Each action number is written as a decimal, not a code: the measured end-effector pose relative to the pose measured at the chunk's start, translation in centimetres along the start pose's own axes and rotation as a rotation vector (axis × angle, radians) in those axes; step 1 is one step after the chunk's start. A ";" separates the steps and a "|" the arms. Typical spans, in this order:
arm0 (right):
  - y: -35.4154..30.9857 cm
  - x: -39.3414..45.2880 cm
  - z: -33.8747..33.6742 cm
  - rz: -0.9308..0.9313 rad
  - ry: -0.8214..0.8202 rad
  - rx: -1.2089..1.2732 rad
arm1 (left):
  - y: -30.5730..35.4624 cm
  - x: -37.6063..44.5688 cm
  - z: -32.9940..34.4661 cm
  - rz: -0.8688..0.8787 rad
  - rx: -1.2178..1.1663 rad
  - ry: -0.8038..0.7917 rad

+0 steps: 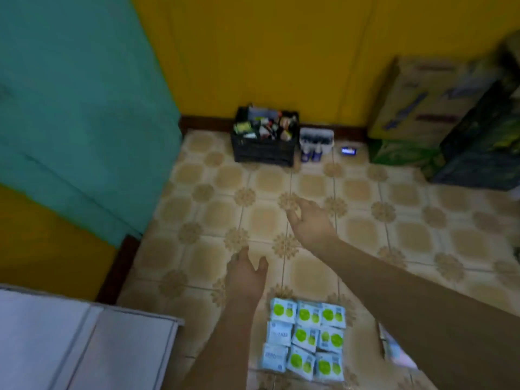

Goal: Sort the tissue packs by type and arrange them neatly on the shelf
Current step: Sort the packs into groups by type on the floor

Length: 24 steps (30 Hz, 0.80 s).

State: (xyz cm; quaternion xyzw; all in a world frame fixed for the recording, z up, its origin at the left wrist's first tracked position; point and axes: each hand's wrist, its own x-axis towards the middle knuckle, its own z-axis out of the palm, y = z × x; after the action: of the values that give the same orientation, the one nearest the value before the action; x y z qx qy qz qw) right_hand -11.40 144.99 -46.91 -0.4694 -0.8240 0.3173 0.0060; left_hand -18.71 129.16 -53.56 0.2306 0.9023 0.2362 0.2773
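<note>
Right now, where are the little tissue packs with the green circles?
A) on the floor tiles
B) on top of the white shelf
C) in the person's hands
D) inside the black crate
A: the tissue packs lie in a neat grid on the floor tiles, while the left hand and the right hand hold nothing.

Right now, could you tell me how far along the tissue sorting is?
Early or mid-job. Done: tissue packs lie in a tidy grid on the floor tiles, mostly green-dot faces. In hand: nothing; left hand and right hand are both empty. Left: moving them to a shelf; the white surface holds none.
</note>
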 end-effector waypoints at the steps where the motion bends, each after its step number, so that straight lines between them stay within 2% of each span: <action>1: -3.7 -1.6 -3.1 -0.065 0.030 0.041 | 2.0 -1.9 -4.0 0.018 -0.069 0.049; 5: -16.4 -7.9 -12.4 -0.375 0.112 0.152 | 6.7 -10.5 -16.9 0.112 -0.164 0.280; 9: -26.6 -14.7 -16.5 -0.728 0.099 0.265 | 6.8 -19.4 -24.9 0.147 -0.182 0.509; 13: -35.9 -24.2 -17.7 -0.937 0.005 0.446 | 4.6 -27.3 -31.6 0.125 -0.170 0.737; 16: -41.0 -32.8 -17.5 -1.079 -0.109 0.583 | 2.6 -33.7 -36.8 0.081 -0.249 0.894; 20: -46.5 -43.7 -16.3 -1.241 -0.242 0.649 | -0.2 -43.2 -43.1 0.082 -0.406 1.130; 24: -50.8 -53.5 -13.0 -1.358 -0.279 0.652 | -6.6 -52.8 -46.2 0.025 -0.406 1.313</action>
State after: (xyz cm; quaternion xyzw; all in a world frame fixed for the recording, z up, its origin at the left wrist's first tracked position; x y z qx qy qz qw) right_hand -16.57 91.98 5.75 0.2098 -0.7894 0.5273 0.2339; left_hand -9.70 81.27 -2.59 -0.0062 0.8186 0.4945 -0.2920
